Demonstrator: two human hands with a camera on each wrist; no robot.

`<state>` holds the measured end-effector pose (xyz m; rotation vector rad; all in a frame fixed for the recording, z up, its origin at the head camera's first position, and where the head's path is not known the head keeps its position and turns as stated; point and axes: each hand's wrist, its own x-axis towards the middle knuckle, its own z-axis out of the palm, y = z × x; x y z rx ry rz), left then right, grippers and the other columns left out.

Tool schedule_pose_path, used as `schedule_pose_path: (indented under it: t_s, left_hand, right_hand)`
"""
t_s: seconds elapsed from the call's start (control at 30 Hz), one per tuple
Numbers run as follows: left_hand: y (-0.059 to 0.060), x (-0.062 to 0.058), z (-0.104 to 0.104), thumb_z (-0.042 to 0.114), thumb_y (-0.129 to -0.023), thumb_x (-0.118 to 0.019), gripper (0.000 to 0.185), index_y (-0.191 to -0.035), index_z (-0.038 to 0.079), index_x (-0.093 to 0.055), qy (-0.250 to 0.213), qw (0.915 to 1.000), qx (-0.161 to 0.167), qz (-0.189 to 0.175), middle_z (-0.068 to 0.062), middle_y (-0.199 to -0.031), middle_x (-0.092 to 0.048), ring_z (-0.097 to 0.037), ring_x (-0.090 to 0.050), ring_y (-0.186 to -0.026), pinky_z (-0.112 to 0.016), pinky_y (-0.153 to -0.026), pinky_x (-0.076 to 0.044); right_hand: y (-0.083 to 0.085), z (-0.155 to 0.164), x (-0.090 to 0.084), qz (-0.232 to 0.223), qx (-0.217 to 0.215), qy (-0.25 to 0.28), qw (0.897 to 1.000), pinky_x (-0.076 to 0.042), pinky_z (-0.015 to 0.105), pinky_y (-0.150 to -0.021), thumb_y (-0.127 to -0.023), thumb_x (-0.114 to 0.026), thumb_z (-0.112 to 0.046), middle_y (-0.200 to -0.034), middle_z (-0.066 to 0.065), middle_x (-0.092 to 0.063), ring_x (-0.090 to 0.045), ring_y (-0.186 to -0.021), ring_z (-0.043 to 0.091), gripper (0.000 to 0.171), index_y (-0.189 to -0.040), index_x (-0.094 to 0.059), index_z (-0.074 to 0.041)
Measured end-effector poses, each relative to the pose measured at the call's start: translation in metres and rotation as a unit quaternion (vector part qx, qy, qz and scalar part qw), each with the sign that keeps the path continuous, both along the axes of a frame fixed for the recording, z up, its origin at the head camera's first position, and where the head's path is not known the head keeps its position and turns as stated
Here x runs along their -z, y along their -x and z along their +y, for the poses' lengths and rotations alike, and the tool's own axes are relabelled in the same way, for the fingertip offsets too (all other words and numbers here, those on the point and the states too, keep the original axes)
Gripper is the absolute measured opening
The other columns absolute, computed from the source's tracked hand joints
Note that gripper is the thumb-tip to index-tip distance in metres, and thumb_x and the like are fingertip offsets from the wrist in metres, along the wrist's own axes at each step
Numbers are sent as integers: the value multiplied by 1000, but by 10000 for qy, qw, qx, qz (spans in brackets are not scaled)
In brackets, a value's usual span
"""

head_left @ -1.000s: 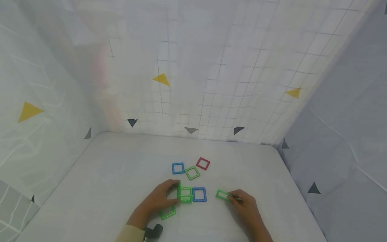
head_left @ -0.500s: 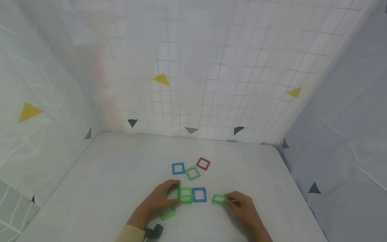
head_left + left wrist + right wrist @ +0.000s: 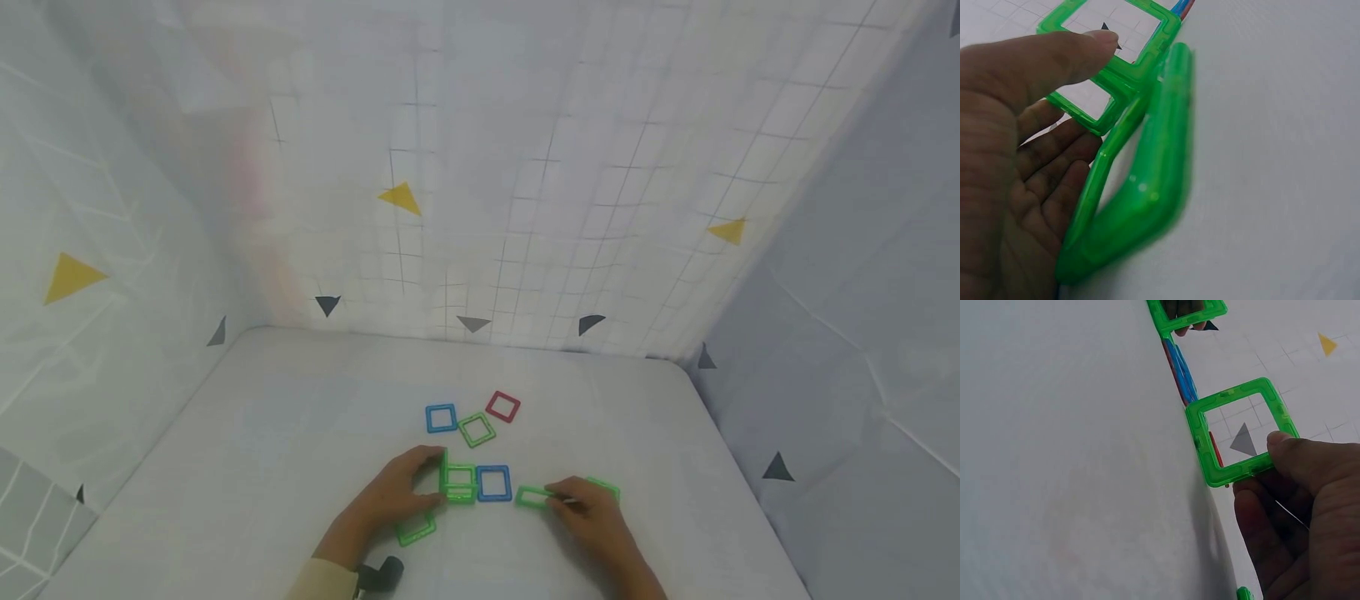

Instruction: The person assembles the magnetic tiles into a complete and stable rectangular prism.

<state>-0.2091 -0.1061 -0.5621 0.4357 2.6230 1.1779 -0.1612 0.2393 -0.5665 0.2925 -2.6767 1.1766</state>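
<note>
My left hand (image 3: 397, 492) holds a small standing build of green magnetic tiles (image 3: 461, 500), thumb at its near side and fingers at its far side. In the left wrist view, the thumb overlaps a green square frame. A blue square tile (image 3: 493, 498) lies against the build's right side. Right of that, my right hand (image 3: 596, 517) pinches a green magnetic tile (image 3: 1204, 447) by one edge between thumb and fingers. This tile stands tilted up, its far end close to the blue tile.
Farther back on the white table lie a blue tile (image 3: 441, 430), a green tile (image 3: 486, 439) and a red tile (image 3: 503, 419). One green tile (image 3: 417, 537) sits by my left wrist, another green tile (image 3: 604, 483) shows behind my right hand. White sheets surround the table.
My right hand has moved left with its green tile, closer to the blue tile, uncovering another green tile behind it. The left hand has stayed in place on the build.
</note>
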Motion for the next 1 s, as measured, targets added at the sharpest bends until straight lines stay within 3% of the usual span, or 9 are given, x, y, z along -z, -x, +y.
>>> schedule_pose_path:
  t_s: [0.17, 0.6, 1.0]
  left_hand:
    - [-1, 0, 0, 51, -79, -79, 78, -146, 26, -48, -10, 10000, -32, -27, 6, -149, -49, -24, -40, -143, -52, -118, -32]
    - [0, 0, -1, 50, -81, -78, 78, -147, 24, -47, 77, 9999, 39, 65, 5, -150, -49, -25, -40, -143, -52, -118, -33]
    - [-1, -3, -1, 49, -81, -77, 77, -147, 24, -47, 47, 10000, 45, 22, 5, -150, -49, -24, -40, -143, -52, -119, -32]
  right_hand:
    - [0, -4, 1, -157, 53, -24, 9999, -59, 21, -76, -80, -81, -11, -91, -24, -69, -66, -87, 0, 27, -96, -75, -32]
    - [-2, -9, -2, -50, -130, 182, 9997, -60, 21, -75, -81, -80, -11, -92, -21, -70, -67, -87, 2, 24, -97, -75, -29]
    - [1, -16, 3, -47, -259, 63, 9996, -59, 21, -77, -84, -79, -16, -92, -23, -69, -66, -87, 0, 21, -99, -75, -30]
